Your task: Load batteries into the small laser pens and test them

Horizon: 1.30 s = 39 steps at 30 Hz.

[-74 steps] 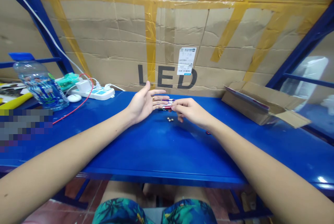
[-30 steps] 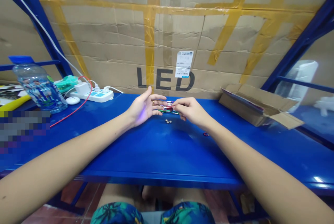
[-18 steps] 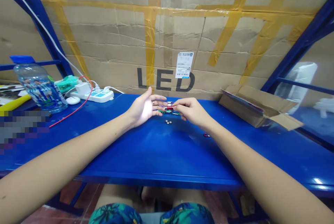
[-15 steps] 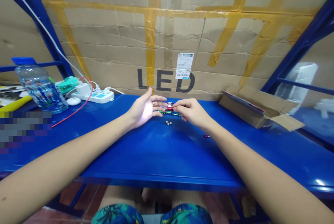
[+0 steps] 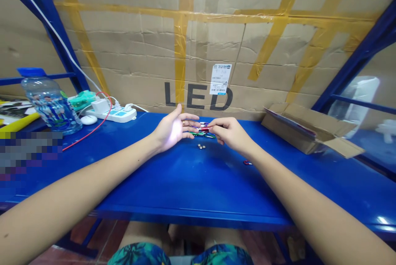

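Note:
My left hand [image 5: 173,129] is held palm up with the fingers stretched out, and a pale glow lies on the palm. My right hand [image 5: 229,132] pinches a small red cylindrical light [image 5: 203,128], its tip aimed at the left palm. Several more little cylinders, green and purple ones [image 5: 201,134], lie on the blue table [image 5: 192,178] between the hands. Two tiny button cells [image 5: 201,146] rest just in front of them. A small red ring [image 5: 246,162] shows beside my right wrist.
An open cardboard box [image 5: 309,129] sits at the right. A white power strip [image 5: 111,113] with plugs and a red wire, a white mouse [image 5: 88,120] and a water bottle [image 5: 49,102] stand at the left. A taped cardboard wall marked LED [image 5: 198,96] closes the back.
Both hands stay nearly in place. The palm of the left hand has gone from a faint violet spot to a brighter pale glow. The view has shifted slightly.

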Each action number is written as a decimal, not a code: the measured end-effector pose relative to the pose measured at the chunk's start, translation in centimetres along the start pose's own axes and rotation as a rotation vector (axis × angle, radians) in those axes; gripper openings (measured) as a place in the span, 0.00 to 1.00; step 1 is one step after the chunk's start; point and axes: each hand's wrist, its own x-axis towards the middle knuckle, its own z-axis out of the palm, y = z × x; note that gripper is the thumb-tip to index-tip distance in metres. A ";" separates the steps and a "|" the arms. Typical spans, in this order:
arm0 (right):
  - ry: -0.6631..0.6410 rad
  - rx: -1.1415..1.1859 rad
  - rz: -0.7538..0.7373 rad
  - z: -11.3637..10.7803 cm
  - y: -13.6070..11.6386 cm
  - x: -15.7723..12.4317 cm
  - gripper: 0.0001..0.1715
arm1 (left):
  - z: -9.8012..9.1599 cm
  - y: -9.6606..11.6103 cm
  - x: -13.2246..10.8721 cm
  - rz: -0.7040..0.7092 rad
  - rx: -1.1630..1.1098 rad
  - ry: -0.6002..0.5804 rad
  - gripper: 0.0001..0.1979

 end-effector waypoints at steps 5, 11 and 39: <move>0.010 0.008 0.047 0.0 0.0 0.1 0.14 | -0.1 0.0 0.1 0.009 0.012 -0.003 0.32; 0.050 0.047 0.073 0.0 -0.1 0.0 0.13 | -0.3 -0.1 0.2 0.011 0.024 -0.012 0.33; 0.110 -0.023 -0.006 -0.2 -0.1 0.0 0.12 | -0.2 0.0 0.1 0.011 0.011 -0.013 0.32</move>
